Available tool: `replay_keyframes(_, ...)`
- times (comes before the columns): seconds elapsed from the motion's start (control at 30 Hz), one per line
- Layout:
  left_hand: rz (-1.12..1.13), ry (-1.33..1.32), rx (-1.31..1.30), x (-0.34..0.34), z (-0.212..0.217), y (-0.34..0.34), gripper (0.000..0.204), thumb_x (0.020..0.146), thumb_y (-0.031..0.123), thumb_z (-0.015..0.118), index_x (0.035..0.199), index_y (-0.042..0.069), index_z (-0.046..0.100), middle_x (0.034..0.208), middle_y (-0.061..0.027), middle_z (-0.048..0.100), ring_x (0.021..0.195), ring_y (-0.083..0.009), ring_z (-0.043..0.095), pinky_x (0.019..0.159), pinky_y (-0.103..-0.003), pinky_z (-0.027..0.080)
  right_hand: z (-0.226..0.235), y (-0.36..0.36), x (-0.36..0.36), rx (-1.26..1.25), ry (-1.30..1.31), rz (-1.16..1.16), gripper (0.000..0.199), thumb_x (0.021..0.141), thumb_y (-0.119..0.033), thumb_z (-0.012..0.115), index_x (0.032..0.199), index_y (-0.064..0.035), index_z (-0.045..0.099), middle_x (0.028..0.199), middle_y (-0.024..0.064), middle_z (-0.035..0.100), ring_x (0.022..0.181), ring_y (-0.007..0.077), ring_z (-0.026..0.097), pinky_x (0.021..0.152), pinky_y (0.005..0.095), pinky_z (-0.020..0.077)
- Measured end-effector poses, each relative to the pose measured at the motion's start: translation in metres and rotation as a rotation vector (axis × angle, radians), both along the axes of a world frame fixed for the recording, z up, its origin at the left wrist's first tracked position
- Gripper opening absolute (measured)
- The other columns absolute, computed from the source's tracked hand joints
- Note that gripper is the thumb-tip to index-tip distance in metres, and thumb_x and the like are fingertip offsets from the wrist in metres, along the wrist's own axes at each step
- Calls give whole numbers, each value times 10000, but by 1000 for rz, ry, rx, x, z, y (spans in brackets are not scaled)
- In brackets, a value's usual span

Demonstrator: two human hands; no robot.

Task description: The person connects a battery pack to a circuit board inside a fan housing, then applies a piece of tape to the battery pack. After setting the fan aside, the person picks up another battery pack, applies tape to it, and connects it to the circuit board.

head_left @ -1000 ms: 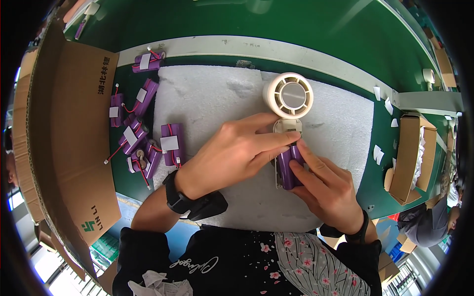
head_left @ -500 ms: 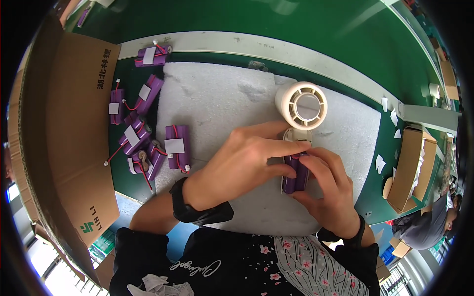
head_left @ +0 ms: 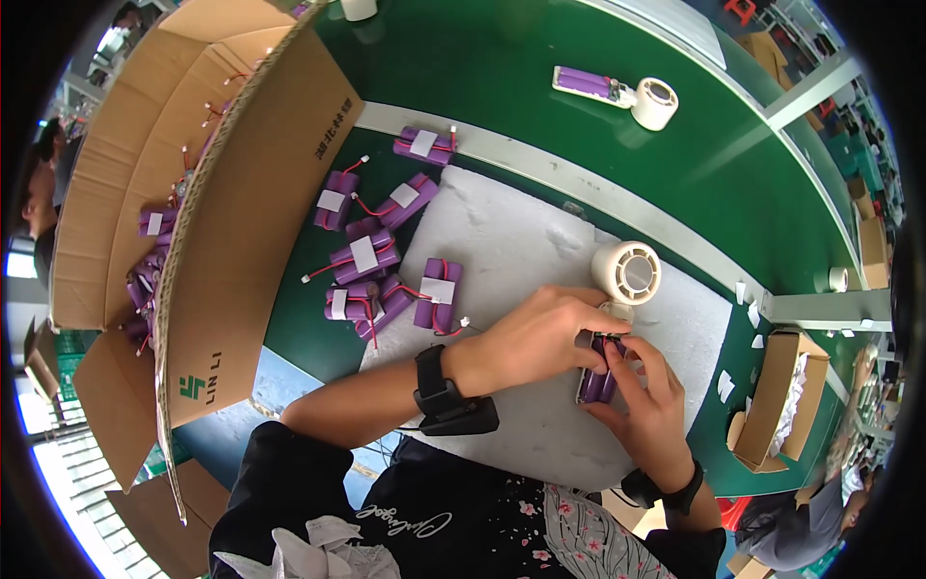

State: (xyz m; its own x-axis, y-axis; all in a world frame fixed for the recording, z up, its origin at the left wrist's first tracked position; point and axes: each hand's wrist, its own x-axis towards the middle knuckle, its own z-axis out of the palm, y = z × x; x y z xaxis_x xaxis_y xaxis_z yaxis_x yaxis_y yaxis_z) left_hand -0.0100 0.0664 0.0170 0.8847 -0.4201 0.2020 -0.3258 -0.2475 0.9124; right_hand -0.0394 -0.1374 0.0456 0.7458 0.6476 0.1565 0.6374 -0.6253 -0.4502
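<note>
A white handheld fan (head_left: 627, 274) lies on the grey foam sheet (head_left: 521, 227), its round head pointing away from me and its handle open toward me. Inside the handle sits a purple battery pack (head_left: 595, 386). My left hand (head_left: 526, 338) is closed around the upper handle, thumb and fingertips at the top end of the pack. From the right, my right hand (head_left: 651, 400) grips the pack's side, its fingertips meeting the left hand's near some thin wires. Fingers partly cover the joint between pack and fan head.
Several loose purple battery packs (head_left: 437, 292) with red wires and white labels lie left of the foam. A tall cardboard box (head_left: 260, 241) holding more packs stands beyond them. Another open fan (head_left: 656, 103) rests across the pale ledge. At right is a small carton (head_left: 805, 386) of white pieces.
The view has swung, so the bench sits lower and further right and the box's inside shows. Both hands stay at the fan handle; the fingertips have shifted slightly at the pack's top end.
</note>
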Motion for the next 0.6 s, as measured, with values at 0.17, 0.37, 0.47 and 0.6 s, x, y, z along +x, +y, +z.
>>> replay_keyframes(0.17,150,-196,106,-12,6,-7,481,694,99,767,1157,119,641,1189,-177,580,961,-329,631,814,-372,531,-5,-2,14,21,-27,-141,610,573,-106,819,1143,-23,619,1200,108,519,873,285,607,718,369,529)
replay_keyframes(0.37,300,-330,384,-58,85,26,435,745,171,731,1156,110,602,1104,-175,575,846,-305,627,692,-400,530,8,-10,85,-105,-667,-569,347,705,-26,736,1039,-13,644,1083,99,598,736,211,617,644,313,513)
replay_keyframes(0.47,502,-122,616,-76,90,58,423,763,209,726,1159,130,600,944,-138,615,704,-296,628,612,-391,518,-2,-18,64,172,-47,-396,286,739,-23,713,1017,-20,644,997,92,621,717,175,606,607,272,486)
replay_keyframes(0.6,530,-75,742,-84,47,74,286,787,200,712,1042,82,654,764,-111,629,609,-281,611,559,-359,496,-20,-16,49,324,268,-165,246,761,-17,696,1001,-25,642,912,82,636,692,144,588,575,231,448)
